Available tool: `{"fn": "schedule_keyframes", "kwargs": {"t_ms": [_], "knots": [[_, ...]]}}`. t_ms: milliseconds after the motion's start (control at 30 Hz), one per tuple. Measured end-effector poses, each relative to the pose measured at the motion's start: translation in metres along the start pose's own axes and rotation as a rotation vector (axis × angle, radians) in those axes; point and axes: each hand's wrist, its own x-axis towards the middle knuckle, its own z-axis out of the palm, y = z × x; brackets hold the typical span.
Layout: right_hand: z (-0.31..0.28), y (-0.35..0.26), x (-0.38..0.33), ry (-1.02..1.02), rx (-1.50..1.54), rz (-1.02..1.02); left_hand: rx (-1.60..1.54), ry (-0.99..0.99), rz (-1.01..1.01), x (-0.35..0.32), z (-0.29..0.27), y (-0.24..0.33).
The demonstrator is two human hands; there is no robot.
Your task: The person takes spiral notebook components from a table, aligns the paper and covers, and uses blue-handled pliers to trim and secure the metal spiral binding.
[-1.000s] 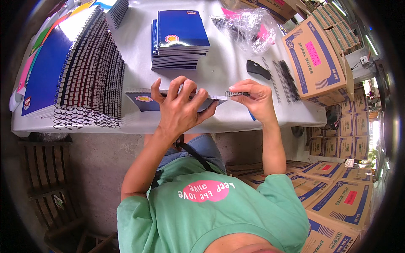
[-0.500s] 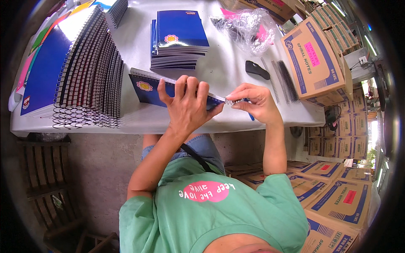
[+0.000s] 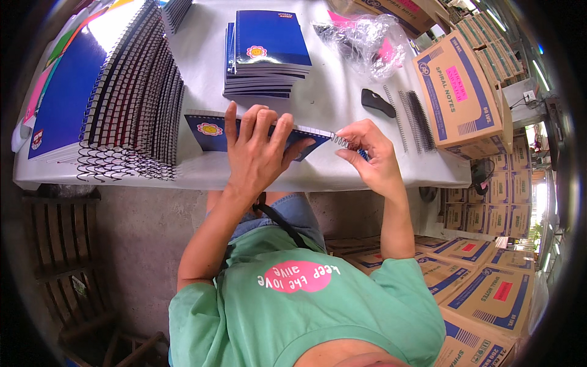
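White tabletop (image 3: 342, 98) carries a blue notebook (image 3: 211, 129) at its near edge, just in front of a stack of blue notebooks (image 3: 266, 52). Left hand (image 3: 260, 153) lies on this notebook, fingers spread flat. Right hand (image 3: 370, 156), just right of it, pinches a wire spiral (image 3: 342, 142) at the notebook's end.

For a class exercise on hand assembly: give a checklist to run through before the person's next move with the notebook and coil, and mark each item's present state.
1. Left hand flat on the notebook, pinning it: ok.
2. Right hand pinching the coil at the notebook's edge: ok.
3. Coil caught in the punched holes: cannot tell.
4. Notebook fully on the table: ok.
5. Spare coils lying near the right hand: ok.
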Motion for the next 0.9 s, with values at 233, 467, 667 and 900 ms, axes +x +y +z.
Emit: {"fn": "schedule_keyframes", "kwargs": {"t_ms": [233, 467, 667, 900], "knots": [[-0.029, 0.007, 0.022, -0.512, 0.121, 0.256, -0.076, 0.010, -0.017, -0.002, 0.002, -0.001], [-0.073, 0.111, 0.046, -0.146, -0.671, 0.141, -0.202, -0.033, -0.016, 0.005, -0.001, -0.008], [-0.089, 0.223, 0.014, 0.018, -0.914, 0.275, -0.327, -0.082, 0.021, 0.006, -0.012, -0.010], [-0.013, 0.078, 0.024, -0.116, 0.946, -0.085, -0.328, -0.058, -0.050, 0.007, -0.014, -0.005]]}}
